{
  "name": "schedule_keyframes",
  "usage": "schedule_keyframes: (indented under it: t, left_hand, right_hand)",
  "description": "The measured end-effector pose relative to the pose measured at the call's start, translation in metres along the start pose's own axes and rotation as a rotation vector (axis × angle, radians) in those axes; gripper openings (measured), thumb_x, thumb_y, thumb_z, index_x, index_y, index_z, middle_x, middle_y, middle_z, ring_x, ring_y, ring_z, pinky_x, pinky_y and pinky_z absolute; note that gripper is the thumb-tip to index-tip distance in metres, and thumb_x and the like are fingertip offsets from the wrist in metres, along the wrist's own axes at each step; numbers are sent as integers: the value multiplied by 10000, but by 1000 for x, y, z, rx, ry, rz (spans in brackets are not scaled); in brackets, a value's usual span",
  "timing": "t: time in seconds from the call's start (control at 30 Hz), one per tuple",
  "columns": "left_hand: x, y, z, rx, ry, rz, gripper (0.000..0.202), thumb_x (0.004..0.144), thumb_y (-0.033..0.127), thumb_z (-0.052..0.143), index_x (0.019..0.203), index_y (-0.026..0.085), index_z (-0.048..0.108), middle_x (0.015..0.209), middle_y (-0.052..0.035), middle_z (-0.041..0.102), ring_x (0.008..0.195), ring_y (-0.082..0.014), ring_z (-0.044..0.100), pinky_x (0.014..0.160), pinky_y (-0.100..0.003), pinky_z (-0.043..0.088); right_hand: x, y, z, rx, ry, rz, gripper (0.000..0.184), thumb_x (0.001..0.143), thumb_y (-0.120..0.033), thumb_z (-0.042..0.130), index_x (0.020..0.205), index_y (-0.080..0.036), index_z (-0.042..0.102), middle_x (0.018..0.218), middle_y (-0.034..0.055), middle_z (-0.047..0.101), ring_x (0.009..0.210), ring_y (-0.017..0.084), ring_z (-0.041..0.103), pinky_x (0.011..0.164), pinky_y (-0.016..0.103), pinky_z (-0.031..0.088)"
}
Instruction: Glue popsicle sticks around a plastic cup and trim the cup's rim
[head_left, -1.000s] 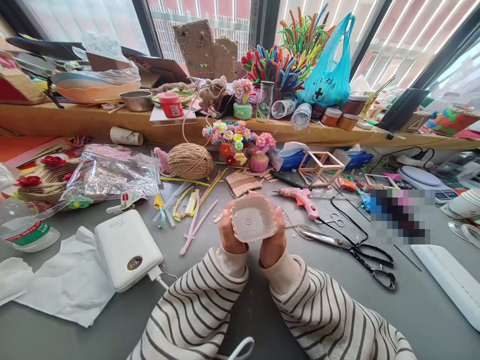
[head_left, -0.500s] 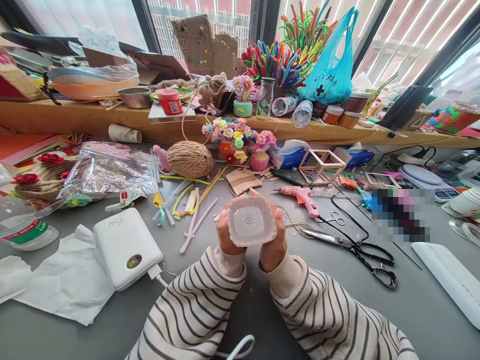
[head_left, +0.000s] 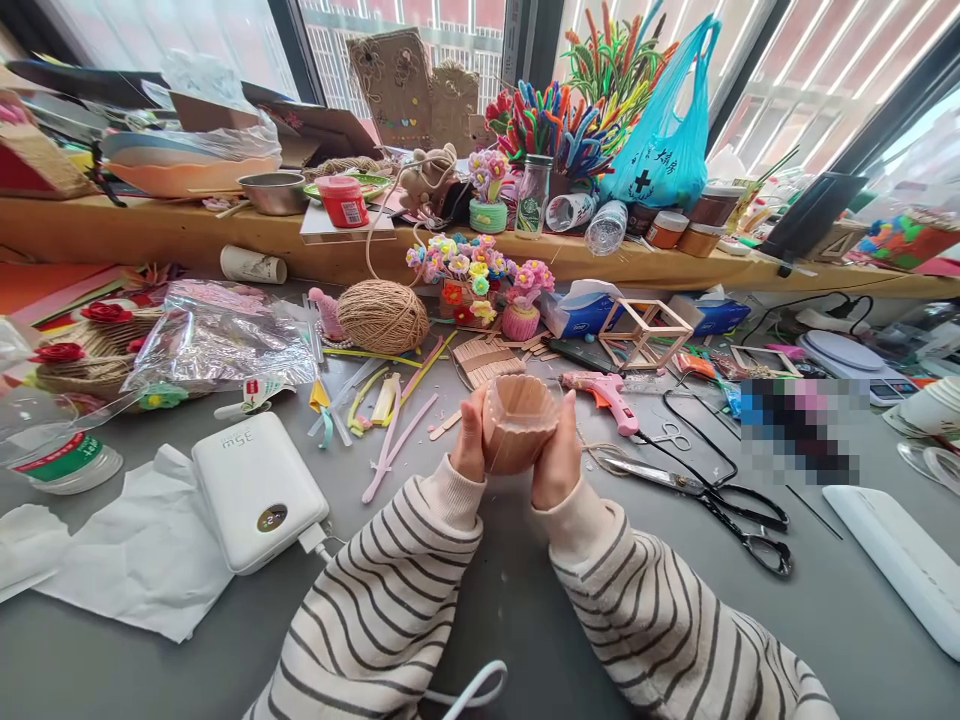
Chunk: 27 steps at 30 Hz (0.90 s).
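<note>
Between my two hands is a small squarish container (head_left: 517,447), its outside covered in upright wooden craft sticks with rounded ends. Its open top tilts toward the camera, showing a pale translucent inside. My left hand (head_left: 470,440) grips the left side with fingers wrapped round it. On the opposite side my right hand (head_left: 558,458) holds it with the thumb up; most of its fingers are hidden. Just beyond the container lies a bundle of craft sticks (head_left: 484,362), and a single loose craft stick (head_left: 445,426) rests left of my left hand.
A pink glue gun (head_left: 611,398) and black-handled scissors (head_left: 712,492) lie to the right. On the left are a white power bank (head_left: 259,490) with a cable, crumpled white paper (head_left: 142,545) and pink pipe cleaners (head_left: 394,450). A twine ball (head_left: 382,315) stands behind.
The container has turned in my hands: its translucent plastic base faced the camera, and now the stick-covered side and open top show. My left hand has shifted its hold.
</note>
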<state>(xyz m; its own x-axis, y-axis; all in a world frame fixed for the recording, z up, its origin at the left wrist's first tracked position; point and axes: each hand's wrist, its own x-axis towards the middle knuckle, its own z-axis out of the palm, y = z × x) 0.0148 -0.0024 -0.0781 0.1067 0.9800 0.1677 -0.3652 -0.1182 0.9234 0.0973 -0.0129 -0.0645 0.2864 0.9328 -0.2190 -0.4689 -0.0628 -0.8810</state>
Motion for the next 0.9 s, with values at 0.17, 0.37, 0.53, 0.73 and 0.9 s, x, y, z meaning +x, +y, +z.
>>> schedule_keyframes:
  t: [0.17, 0.37, 0.53, 0.73, 0.9]
  left_hand:
    - [-1, 15, -2, 278, -44, 28, 761, 488, 433, 771, 1132, 184, 451, 1078, -107, 584, 1025, -309, 537, 889, -441, 411]
    - [0, 11, -6, 307, 6, -60, 509, 578, 458, 707, 967, 165, 561, 922, -111, 622, 885, -305, 589, 750, -434, 460]
    - [2, 12, -9, 257, -87, -74, 563, 557, 447, 722, 1001, 170, 514, 957, -97, 616, 938, -292, 583, 794, -425, 471]
    - [-1, 23, -6, 318, -135, -109, 582, 537, 413, 735, 1006, 167, 496, 974, -98, 602, 941, -299, 575, 780, -419, 476]
    - [0, 22, -8, 256, -115, -157, 666, 449, 395, 775, 993, 168, 465, 966, -97, 592, 939, -302, 576, 774, -410, 475]
  right_hand:
    - [13, -20, -12, -84, -405, 73, 778, 662, -805, 189, 922, -211, 620, 895, 79, 669, 991, 256, 565, 807, 402, 466]
    - [14, -29, -22, -222, -552, -30, 482, 591, -486, 687, 983, -224, 586, 1017, 35, 638, 988, 211, 568, 865, 340, 439]
    - [16, -23, -23, -189, -529, -46, 430, 620, -459, 672, 963, -212, 592, 945, 24, 653, 908, 200, 592, 810, 330, 460]
    - [18, -32, -27, -218, -556, -24, 482, 574, -485, 699, 939, -189, 592, 954, 49, 658, 924, 221, 591, 818, 357, 451]
    - [20, -38, -30, -225, -490, -52, 484, 532, -458, 737, 899, -169, 610, 894, 53, 672, 868, 213, 604, 789, 346, 459]
